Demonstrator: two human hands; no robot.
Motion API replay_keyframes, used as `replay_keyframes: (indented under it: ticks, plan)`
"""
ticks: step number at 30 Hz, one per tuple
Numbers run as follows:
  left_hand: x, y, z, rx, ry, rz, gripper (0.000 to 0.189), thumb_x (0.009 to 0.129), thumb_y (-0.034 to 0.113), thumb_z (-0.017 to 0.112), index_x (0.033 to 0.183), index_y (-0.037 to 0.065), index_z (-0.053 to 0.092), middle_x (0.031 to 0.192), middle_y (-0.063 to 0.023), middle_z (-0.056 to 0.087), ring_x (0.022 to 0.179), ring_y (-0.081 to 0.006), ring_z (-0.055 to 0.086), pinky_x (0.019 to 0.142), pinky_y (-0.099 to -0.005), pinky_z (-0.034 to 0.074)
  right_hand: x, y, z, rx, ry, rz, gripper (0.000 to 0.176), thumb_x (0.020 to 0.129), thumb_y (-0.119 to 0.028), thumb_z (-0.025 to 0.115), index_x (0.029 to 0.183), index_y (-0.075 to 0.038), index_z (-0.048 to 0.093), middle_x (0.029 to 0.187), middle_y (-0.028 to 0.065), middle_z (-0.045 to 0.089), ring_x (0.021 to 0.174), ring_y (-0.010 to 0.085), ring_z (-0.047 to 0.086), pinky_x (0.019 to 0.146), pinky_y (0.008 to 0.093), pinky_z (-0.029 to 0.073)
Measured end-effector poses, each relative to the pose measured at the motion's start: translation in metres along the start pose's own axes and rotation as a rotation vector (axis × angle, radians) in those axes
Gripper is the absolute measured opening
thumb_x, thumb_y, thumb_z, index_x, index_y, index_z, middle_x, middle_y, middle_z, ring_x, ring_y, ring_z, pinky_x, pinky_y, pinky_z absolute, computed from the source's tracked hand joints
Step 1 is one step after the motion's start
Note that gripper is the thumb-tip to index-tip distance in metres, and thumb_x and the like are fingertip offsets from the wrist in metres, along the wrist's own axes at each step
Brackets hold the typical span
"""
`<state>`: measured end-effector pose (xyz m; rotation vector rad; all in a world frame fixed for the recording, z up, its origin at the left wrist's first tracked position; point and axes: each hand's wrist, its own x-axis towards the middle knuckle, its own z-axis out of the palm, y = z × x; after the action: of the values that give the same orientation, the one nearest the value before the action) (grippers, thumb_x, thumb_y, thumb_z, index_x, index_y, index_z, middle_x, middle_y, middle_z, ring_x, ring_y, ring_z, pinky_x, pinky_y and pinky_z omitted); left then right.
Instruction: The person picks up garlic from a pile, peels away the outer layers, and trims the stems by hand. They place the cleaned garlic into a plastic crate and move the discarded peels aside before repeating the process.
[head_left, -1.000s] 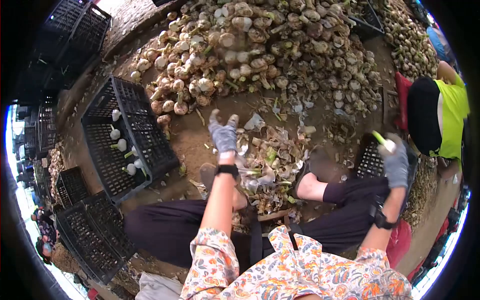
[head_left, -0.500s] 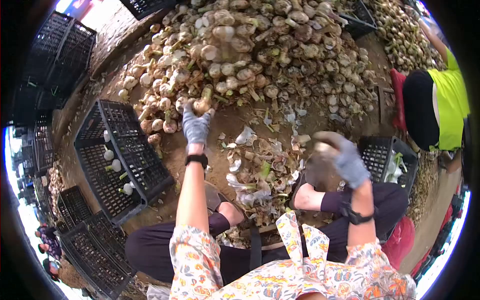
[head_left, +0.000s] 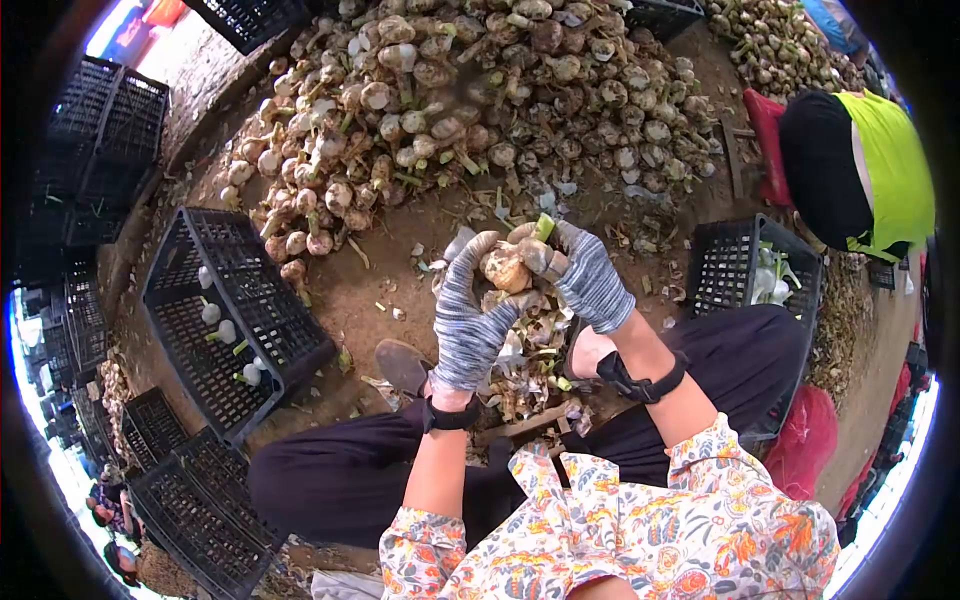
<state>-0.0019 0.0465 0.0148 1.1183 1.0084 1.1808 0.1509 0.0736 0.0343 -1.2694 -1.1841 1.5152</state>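
Sprawling across the top, that rough, knobbly garlic heap (head_left: 560, 90) runs out of view. Bare brown soil (head_left: 365, 300) gives open room between my left hand (head_left: 472, 330) and the hard-edged, slotted black crate (head_left: 255, 290); a second crate (head_left: 722, 265) sits beyond my right hand (head_left: 595, 280). Both hands, in striped knit gloves, are closed around one round, papery bulb (head_left: 507, 268), above scattered peelings (head_left: 515, 375). Fingers cover its sides; a green stem stub (head_left: 543, 228) pokes up by my right fingertips.
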Motion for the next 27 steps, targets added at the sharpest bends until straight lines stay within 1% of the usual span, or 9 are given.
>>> replay_keyframes:
  ticks: [6, 12, 16, 18, 19, 20, 22, 24, 27]
  plan:
    - [-0.015, 0.006, 0.005, -0.047, 0.026, -0.069, 0.068, 0.066, -0.001, 0.074, 0.125, 0.003, 0.042, 0.12, -0.0088, 0.05, 0.11, -0.0192, 0.05, 0.093, -0.0322, 0.044, -0.015, -0.006, -0.009, 0.141, -0.117, 0.091, 0.027, 0.087, -0.019, 0.056, 0.105, 0.002, 0.058, 0.095, 0.0055, 0.061, 0.088, 0.0099, 0.056, 0.077, 0.0227, 0.046]
    - [-0.019, 0.015, 0.001, -0.268, 0.013, -0.245, 0.055, 0.079, 0.029, 0.066, 0.122, 0.003, 0.046, 0.109, -0.009, 0.057, 0.085, -0.0141, 0.058, 0.068, -0.0261, 0.052, -0.029, -0.006, -0.016, -0.103, -0.089, 0.106, 0.029, 0.079, -0.018, 0.06, 0.096, 0.005, 0.059, 0.08, 0.0122, 0.062, 0.072, 0.017, 0.059, 0.065, 0.0301, 0.049]
    - [-0.009, -0.008, -0.007, -0.597, 0.227, -0.722, 0.057, 0.084, 0.059, 0.041, 0.099, 0.007, 0.059, 0.075, -0.0083, 0.061, 0.046, -0.0112, 0.048, 0.033, -0.0223, 0.036, -0.036, 0.02, -0.017, -0.312, -0.143, -0.216, 0.031, 0.08, -0.022, 0.059, 0.098, 0.003, 0.059, 0.083, 0.0184, 0.062, 0.075, 0.0284, 0.062, 0.068, 0.034, 0.049]
    - [-0.008, -0.029, -0.03, -0.839, -0.192, -1.019, 0.054, 0.084, 0.06, 0.039, 0.08, 0.009, 0.056, 0.063, -0.0057, 0.054, 0.044, -0.0126, 0.045, 0.033, -0.0273, 0.032, -0.041, 0.019, -0.012, -0.304, -0.236, -0.32, 0.033, 0.08, -0.024, 0.059, 0.1, 0.002, 0.059, 0.085, 0.0202, 0.062, 0.077, 0.0317, 0.062, 0.07, 0.0331, 0.05]
    - [-0.006, -0.016, -0.031, -0.797, -0.257, -1.147, 0.052, 0.087, 0.057, 0.039, 0.068, 0.01, 0.055, 0.056, -0.0045, 0.05, 0.043, -0.0134, 0.044, 0.034, -0.0291, 0.031, -0.045, 0.024, -0.011, -0.335, -0.252, -0.318, 0.029, 0.082, -0.018, 0.062, 0.101, 0.003, 0.058, 0.09, 0.0081, 0.062, 0.081, 0.0136, 0.059, 0.074, 0.026, 0.048]
    - [-0.013, -0.039, -0.034, -0.799, -0.255, -1.149, 0.052, 0.087, 0.057, 0.039, 0.068, 0.01, 0.055, 0.056, -0.0045, 0.05, 0.043, -0.0134, 0.044, 0.034, -0.0291, 0.031, -0.049, 0.023, -0.01, -0.334, -0.254, -0.315, 0.029, 0.082, -0.018, 0.062, 0.101, 0.003, 0.058, 0.09, 0.0081, 0.062, 0.081, 0.0136, 0.059, 0.074, 0.026, 0.048]
    - [-0.018, -0.05, -0.024, 0.078, 0.127, -0.466, 0.04, 0.092, 0.039, 0.042, 0.075, 0.007, 0.059, 0.061, -0.0031, 0.051, 0.052, -0.0113, 0.047, 0.045, -0.0263, 0.037, -0.052, 0.016, -0.007, 0.15, -0.132, 0.338, 0.023, 0.084, -0.015, 0.06, 0.1, 0.002, 0.059, 0.089, 0.0073, 0.062, 0.082, 0.0141, 0.058, 0.075, 0.0266, 0.047]
    - [-0.019, -0.007, -0.005, 0.275, 0.371, -0.196, 0.024, 0.09, 0.024, 0.052, 0.101, 0.004, 0.06, 0.083, -0.0007, 0.054, 0.072, -0.0089, 0.048, 0.064, -0.0228, 0.042, -0.05, 0.027, -0.007, -0.004, -0.068, 0.208, 0.019, 0.084, -0.007, 0.056, 0.1, 0.002, 0.057, 0.094, 0.0086, 0.061, 0.085, 0.014, 0.056, 0.076, 0.0273, 0.046]
    - [-0.028, 0.027, 0.015, 0.185, 0.182, -0.028, 0.028, 0.081, 0.009, 0.063, 0.108, 0.003, 0.057, 0.095, -0.0027, 0.052, 0.082, -0.0106, 0.049, 0.074, -0.0228, 0.043, -0.051, 0.025, -0.005, -0.304, 0.064, -0.163, 0.028, 0.079, -0.009, 0.058, 0.103, 0.004, 0.056, 0.109, 0.0173, 0.054, 0.1, 0.0265, 0.053, 0.085, 0.0329, 0.043]
